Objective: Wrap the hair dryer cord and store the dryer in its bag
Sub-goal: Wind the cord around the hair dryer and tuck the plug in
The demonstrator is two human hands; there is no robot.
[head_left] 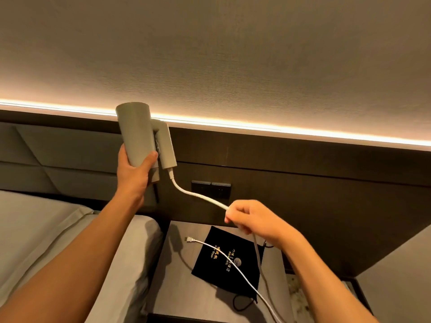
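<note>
My left hand point(134, 173) grips the barrel of a pale grey hair dryer point(137, 134), held upright in the air with its handle folded alongside. A white cord point(198, 197) leaves the handle's lower end and runs down to my right hand point(254, 221), which is closed around it. Below that hand the cord drops and loops across the black drawstring bag point(227, 257) lying flat on the nightstand point(184, 292). The cord's plug point(189, 239) rests on the nightstand just left of the bag.
A bed with a grey pillow point(46, 241) lies to the left of the nightstand. Dark wall switches point(211, 188) sit on the wood panel behind. A lit strip point(279, 130) runs along the headboard top. Another bed edge point(401, 276) shows at right.
</note>
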